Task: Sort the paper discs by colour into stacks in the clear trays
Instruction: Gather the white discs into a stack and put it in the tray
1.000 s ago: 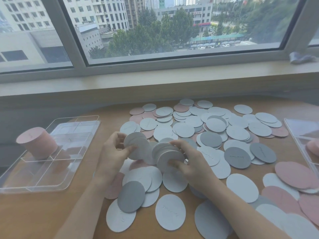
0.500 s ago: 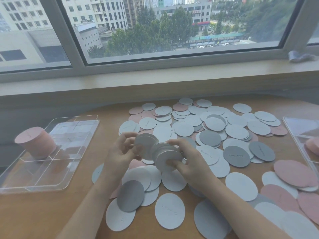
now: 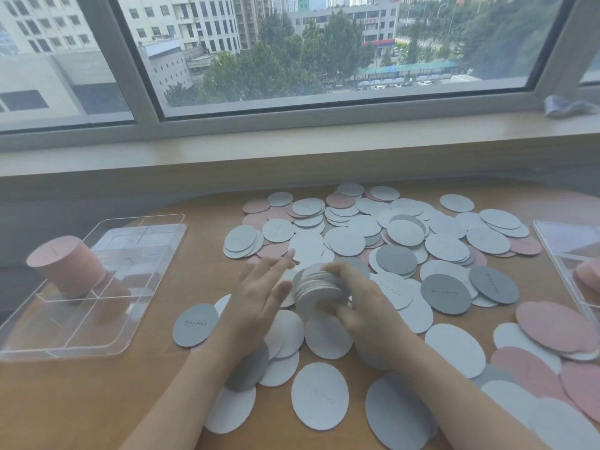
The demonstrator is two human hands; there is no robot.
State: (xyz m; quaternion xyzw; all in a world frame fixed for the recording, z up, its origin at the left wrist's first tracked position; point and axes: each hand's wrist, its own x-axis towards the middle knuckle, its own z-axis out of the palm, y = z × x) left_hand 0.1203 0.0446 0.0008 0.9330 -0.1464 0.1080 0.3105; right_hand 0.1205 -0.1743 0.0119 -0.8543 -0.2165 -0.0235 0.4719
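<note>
White discs [image 3: 319, 289] now one stack

The left hand [image 3: 259, 297] has let go of its white discs and opened, fingers straight toward one o'clock; those discs now sit in the right hand's [image 3: 360, 306] stack [image 3: 319, 287].

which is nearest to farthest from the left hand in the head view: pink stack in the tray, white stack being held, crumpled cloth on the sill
From the left hand:
1. white stack, just to its right
2. pink stack, far left, in the clear tray
3. crumpled cloth, far right on the sill
</note>
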